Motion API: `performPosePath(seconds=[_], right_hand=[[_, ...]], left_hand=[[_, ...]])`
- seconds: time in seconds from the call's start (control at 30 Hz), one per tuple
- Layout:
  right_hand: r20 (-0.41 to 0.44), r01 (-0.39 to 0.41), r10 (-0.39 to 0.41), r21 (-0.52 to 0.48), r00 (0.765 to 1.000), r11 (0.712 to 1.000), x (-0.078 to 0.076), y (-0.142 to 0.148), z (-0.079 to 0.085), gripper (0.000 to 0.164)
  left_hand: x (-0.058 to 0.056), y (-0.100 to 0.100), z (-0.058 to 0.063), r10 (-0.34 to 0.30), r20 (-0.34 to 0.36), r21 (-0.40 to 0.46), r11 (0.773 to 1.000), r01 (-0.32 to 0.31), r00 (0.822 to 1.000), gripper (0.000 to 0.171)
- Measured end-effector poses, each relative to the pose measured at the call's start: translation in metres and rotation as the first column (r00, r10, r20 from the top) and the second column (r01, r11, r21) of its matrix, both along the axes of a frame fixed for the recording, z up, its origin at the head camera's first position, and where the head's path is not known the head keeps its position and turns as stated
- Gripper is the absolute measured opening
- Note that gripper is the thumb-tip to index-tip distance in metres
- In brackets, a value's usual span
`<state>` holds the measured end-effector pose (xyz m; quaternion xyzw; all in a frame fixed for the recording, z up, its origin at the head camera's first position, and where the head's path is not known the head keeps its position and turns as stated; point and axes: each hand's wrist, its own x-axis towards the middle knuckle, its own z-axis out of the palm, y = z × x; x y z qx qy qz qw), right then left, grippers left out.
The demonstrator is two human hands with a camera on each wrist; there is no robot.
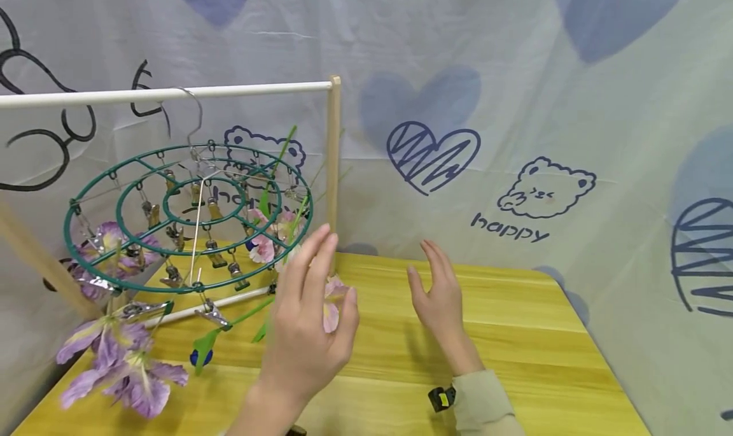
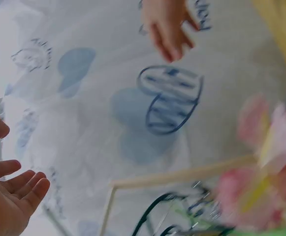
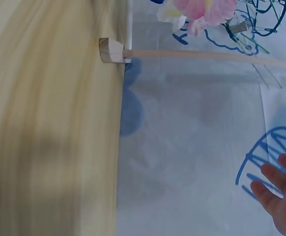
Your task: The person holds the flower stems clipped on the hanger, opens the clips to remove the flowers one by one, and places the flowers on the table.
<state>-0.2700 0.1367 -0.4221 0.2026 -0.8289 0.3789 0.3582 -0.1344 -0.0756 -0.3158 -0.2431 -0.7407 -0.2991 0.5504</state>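
Note:
My left hand (image 1: 309,315) is raised in front of the right edge of a green round clip hanger (image 1: 189,289), its fingers extended and holding nothing. My right hand (image 1: 441,299) hovers over the table's right half, fingers spread loosely, nothing in its grasp. Metal clips dangle from the hanger's rings. Purple artificial flowers (image 1: 123,372) hang at its left and front, and a green stem with a leaf (image 1: 205,347) is in a front clip. Pink flowers (image 2: 261,182) show close up in the left wrist view; in the head view my left hand partly covers some.
The hanger hooks onto a white bar (image 1: 258,90) carried by a wooden post (image 1: 334,168). Beneath is a yellow wood-grain table (image 1: 504,334). A pale cloth (image 1: 366,28) with drawn hearts and bears stands behind. A small black object (image 1: 441,398) is beside my right sleeve.

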Motion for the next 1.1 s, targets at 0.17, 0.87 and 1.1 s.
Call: performPosePath(seconds=[0.17, 0.87, 1.1], right_hand=[[-0.021, -0.032, 0.032, 0.003, 0.999, 0.999, -0.008, -0.014, 0.007, 0.052], [-0.16, -0.224, 0.227, 0.04, 0.961, 0.974, -0.053, -0.091, 0.064, 0.052], [-0.208, -0.188, 0.219, 0.159, 0.953, 0.969, -0.071, -0.115, 0.078, 0.059]], left_hand=[[0.003, -0.022, 0.018, 0.06, -0.053, 0.023, 0.998, -0.059, 0.997, 0.052], [0.008, -0.152, 0.022, 0.428, -0.024, 0.0, 0.904, -0.429, 0.903, 0.057], [0.012, -0.195, 0.017, 0.474, -0.078, 0.029, 0.88, -0.474, 0.877, 0.057]])
